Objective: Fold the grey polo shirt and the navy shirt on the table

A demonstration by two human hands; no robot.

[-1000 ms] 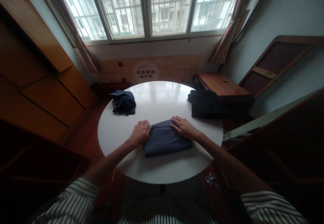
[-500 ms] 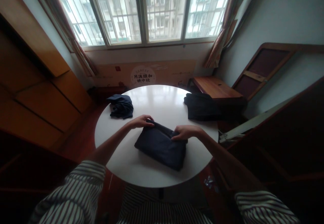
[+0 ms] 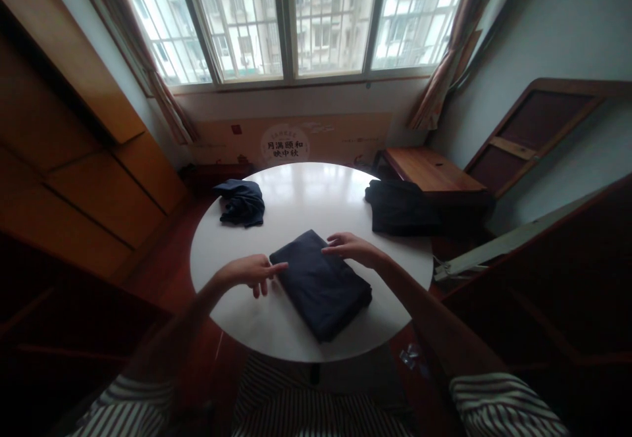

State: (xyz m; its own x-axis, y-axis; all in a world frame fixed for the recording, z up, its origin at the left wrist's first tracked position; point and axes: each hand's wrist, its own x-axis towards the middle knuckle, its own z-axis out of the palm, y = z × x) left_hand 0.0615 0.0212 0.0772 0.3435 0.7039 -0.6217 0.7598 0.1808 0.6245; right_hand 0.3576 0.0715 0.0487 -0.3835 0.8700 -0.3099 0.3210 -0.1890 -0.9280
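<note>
A folded dark blue garment point(image 3: 320, 283) lies at an angle on the round white table point(image 3: 306, 200). My left hand point(image 3: 251, 270) hovers just left of it, fingers spread and pointing at its left edge, holding nothing. My right hand point(image 3: 348, 247) rests flat with its fingertips on the garment's far right edge, fingers apart. Both forearms reach in from striped sleeves at the bottom.
A crumpled dark blue cloth point(image 3: 240, 201) sits at the table's far left. A folded dark garment point(image 3: 399, 205) lies at the far right edge. Beyond it stands a low wooden bench point(image 3: 432, 170). Wooden cabinets point(image 3: 89, 180) line the left wall.
The folded garment has been turned clockwise and now lies diagonally. Both hands have let go of it; the left has drawn back to its left side.
</note>
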